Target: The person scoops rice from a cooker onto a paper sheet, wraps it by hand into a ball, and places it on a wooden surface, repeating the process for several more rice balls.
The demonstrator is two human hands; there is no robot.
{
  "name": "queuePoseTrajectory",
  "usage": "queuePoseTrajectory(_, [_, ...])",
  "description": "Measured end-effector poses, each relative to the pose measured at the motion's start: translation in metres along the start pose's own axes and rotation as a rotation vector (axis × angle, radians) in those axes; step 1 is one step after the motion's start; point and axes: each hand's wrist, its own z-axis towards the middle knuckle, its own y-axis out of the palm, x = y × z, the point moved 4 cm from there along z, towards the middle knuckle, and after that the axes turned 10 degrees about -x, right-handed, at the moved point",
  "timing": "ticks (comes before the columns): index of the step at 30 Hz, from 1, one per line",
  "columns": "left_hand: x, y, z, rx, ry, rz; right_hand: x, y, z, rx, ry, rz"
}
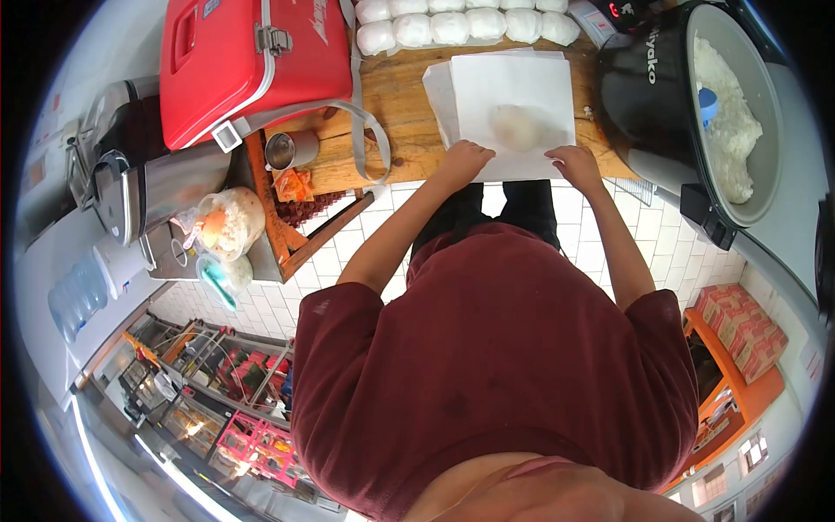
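On the wooden table lies a stack of white paper sheets (470,74). A pale round mound, apparently rice (515,128), rests on it near the front edge, slightly blurred. My left hand (470,159) has its fingers closed at the near left corner of the top sheet. At the near right corner my right hand (574,163) pinches the same edge between thumb and fingers. Beyond the paper, white wrapped parcels (448,28) sit in rows. To the right a black rice cooker (644,104) stands open, with white rice (731,130) and a blue scoop (708,106) inside.
A red cooler box (252,70) with a grey strap (383,148) occupies the table's left side. Near it stand a metal cup (291,150) and an orange packet (294,184). A digital scale (596,22) is at the back right. A tub (230,224) sits lower left.
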Motion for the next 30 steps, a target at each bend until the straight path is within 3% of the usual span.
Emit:
queuePoseTrajectory(4, [0.006,-0.017,-0.003,-0.106,-0.055,-0.016,-0.002,-0.015,-0.002,-0.031,0.048,0.129])
queuePoseTrajectory(6, [0.013,-0.028,-0.009,0.044,-0.006,0.039,-0.01,-0.024,-0.004,-0.017,0.022,0.114])
queuePoseTrajectory(10, [0.023,-0.021,-0.033,0.037,0.032,0.177,-0.017,-0.009,-0.013,-0.082,-0.027,0.137])
queuePoseTrajectory(12, [0.023,-0.008,-0.042,-0.142,-0.014,0.186,-0.02,0.008,-0.016,-0.139,-0.036,0.163])
queuePoseTrajectory(16, [0.029,-0.002,-0.048,-0.168,-0.097,0.245,-0.02,0.016,-0.018,-0.237,0.016,0.216])
queuePoseTrajectory(18, [0.04,-0.013,-0.048,0.278,-0.237,-0.091,-0.017,0.016,-0.015,-0.262,0.039,0.239])
queuePoseTrajectory(20, [0.055,0.041,-0.045,-0.203,0.127,-0.248,-0.007,0.009,-0.008,-0.184,0.045,0.24])
queuePoseTrajectory(22, [0.095,0.03,-0.039,-0.045,0.659,-0.007,-0.002,0.001,0.002,-0.195,0.066,0.283])
queuePoseTrajectory(25, [0.076,0.054,-0.008,-0.031,0.623,0.18,0.017,-0.004,0.026,-0.22,0.111,0.535])
queuePoseTrajectory(27, [0.053,0.062,0.013,-0.045,0.544,0.4,0.026,-0.01,0.042,-0.271,0.074,0.439])
queuePoseTrajectory(30, [0.033,0.059,0.022,0.035,0.669,0.463,0.045,-0.007,0.072,-0.34,0.025,0.358])
